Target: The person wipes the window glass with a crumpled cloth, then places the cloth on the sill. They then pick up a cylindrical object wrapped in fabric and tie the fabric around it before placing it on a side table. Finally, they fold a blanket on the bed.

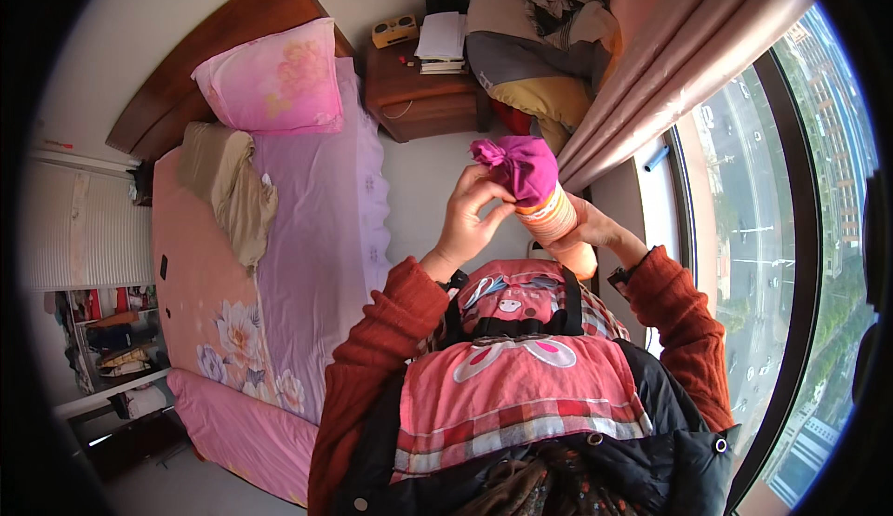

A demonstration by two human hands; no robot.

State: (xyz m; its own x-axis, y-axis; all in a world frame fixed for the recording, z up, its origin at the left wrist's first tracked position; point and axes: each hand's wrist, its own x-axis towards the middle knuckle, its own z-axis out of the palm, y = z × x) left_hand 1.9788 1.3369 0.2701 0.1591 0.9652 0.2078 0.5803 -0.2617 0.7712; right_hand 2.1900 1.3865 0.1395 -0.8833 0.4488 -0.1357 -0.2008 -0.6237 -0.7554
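My right hand [593, 226] grips a cylindrical object [548, 215] around its side. Orange and pale bands ring its middle, a white lacy trim runs near the top, and the lower end is plain peach. Over the upper end sits a magenta cloth cap [536, 164], gathered into a tuft. With thumb and fingertips, my left hand [471, 213] pinches the cap's lower edge beside the trim. The object is tilted, held in front of my pink apron [516, 383]. What lies inside the cylinder is hidden.
To the left is a bed [300, 237] with a pink pillow [279, 77] and a crumpled beige garment [237, 181]. A wooden nightstand [425, 104] bears papers [441, 35] and a yellow radio-like box [394, 31]. Piled bedding [516, 56], a curtain [684, 77] and a window [746, 223] are right.
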